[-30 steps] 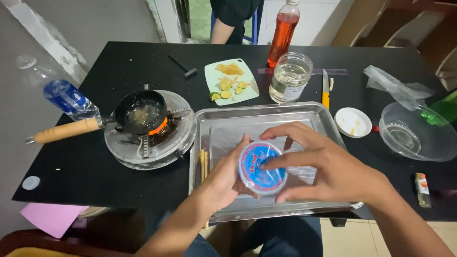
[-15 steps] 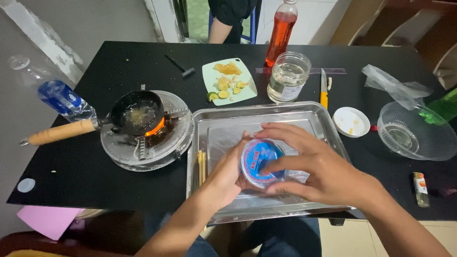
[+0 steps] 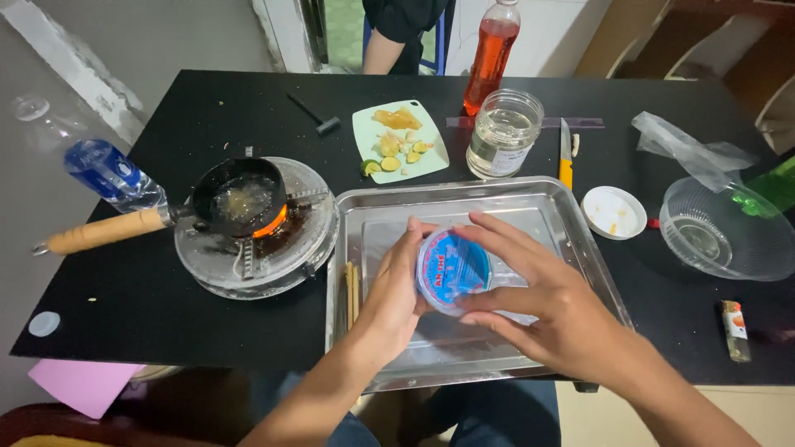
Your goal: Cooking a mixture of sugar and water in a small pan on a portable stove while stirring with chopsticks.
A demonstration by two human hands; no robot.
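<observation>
Both hands (image 3: 397,298) grip a blue-lidded tub (image 3: 453,269) above tray (image 3: 497,194).

Shiny metal tray (image 3: 563,217) (matt black table (image 3: 207,99))

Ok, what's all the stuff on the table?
container: 1, clear with blue lid, held over tray
tray: 1, silver, centre
pan: 1, black, wooden handle, on burner
burner: 1, metal, left
cutting board: 1, pale green, food pieces on it
jar: 1, clear glass
red bottle: 1, back
blue-label bottle: 1, left edge
bowl: 1, clear, right
lighter: 1, right
left hand: holds container
right hand: on lid
</observation>
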